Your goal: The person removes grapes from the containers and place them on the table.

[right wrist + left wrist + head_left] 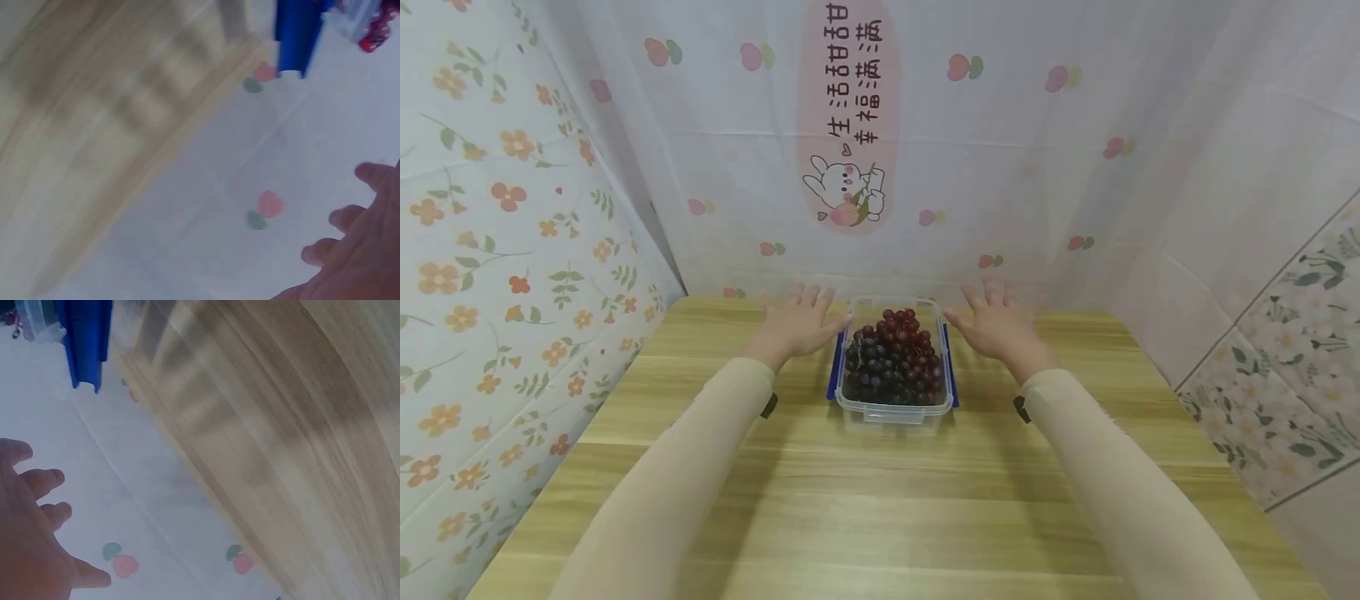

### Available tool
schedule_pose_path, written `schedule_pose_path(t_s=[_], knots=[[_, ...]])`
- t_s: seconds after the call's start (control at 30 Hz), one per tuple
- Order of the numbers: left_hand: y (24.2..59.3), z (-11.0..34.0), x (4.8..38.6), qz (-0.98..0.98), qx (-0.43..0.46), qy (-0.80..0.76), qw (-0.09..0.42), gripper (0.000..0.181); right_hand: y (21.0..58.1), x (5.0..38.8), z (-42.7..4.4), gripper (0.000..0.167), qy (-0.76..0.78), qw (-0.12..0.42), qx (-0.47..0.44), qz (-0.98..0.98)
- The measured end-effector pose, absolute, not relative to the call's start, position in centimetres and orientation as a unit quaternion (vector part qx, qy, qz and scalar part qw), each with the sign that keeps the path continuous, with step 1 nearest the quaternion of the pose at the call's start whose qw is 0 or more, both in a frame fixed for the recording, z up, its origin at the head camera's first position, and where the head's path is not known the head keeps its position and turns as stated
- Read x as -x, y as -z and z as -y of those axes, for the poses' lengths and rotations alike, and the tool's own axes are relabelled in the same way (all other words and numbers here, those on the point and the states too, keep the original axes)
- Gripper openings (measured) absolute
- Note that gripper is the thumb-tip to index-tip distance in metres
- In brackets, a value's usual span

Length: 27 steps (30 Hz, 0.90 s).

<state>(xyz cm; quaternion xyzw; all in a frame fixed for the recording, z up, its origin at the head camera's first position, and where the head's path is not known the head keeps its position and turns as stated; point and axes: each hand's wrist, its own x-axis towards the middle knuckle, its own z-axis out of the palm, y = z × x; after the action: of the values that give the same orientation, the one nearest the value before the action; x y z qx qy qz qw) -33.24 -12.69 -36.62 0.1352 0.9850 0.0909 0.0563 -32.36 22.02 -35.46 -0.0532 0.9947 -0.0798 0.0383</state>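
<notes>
A clear plastic container (893,410) stands lidless on the table, filled with dark purple and red grapes (895,358). Blue clip flaps (836,367) hang along both of its sides. To its left, my left hand (797,327) is raised with the fingers spread, the thumb close to the rim; whether it touches cannot be told. My right hand (1002,331) mirrors it on the other side, fingers spread and holding nothing. The wrist views catch each hand, left (31,531) and right (359,250), apart from the blue flaps.
The wood-grain table (880,508) runs back to a white printed curtain (1015,167). A flowered cloth (497,250) hangs along the left side, and a panelled, flowered covering (1292,333) along the right.
</notes>
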Motion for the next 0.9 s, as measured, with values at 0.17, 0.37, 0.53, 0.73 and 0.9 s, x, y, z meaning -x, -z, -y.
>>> schedule_pose_path(t_s=[0.17, 0.37, 0.53, 0.73, 0.9], knots=[[36.4, 12.3, 32.8, -0.984, -0.147, -0.080, 0.064, 0.090, 34.2, 31.6, -20.1, 0.083, 0.062, 0.045, 0.068, -0.995], [36.3, 12.0, 31.9, -0.981, -0.164, -0.078, 0.073, 0.091, 33.4, 30.6, -17.5, 0.079, 0.021, 0.043, 0.092, -0.995], [36.5, 11.6, 31.0, -0.974, -0.194, -0.083, 0.088, 0.094, 32.8, 29.7, -15.0, 0.081, -0.032, 0.054, 0.107, -0.992], [37.0, 11.1, 29.9, -0.972, -0.201, -0.080, 0.096, 0.092, 31.6, 28.7, -12.1, 0.081, -0.083, 0.092, 0.135, -0.983], [37.4, 10.9, 29.2, -0.970, -0.201, -0.085, 0.104, 0.098, 31.3, 28.0, -10.6, 0.080, -0.097, 0.118, 0.163, -0.975]])
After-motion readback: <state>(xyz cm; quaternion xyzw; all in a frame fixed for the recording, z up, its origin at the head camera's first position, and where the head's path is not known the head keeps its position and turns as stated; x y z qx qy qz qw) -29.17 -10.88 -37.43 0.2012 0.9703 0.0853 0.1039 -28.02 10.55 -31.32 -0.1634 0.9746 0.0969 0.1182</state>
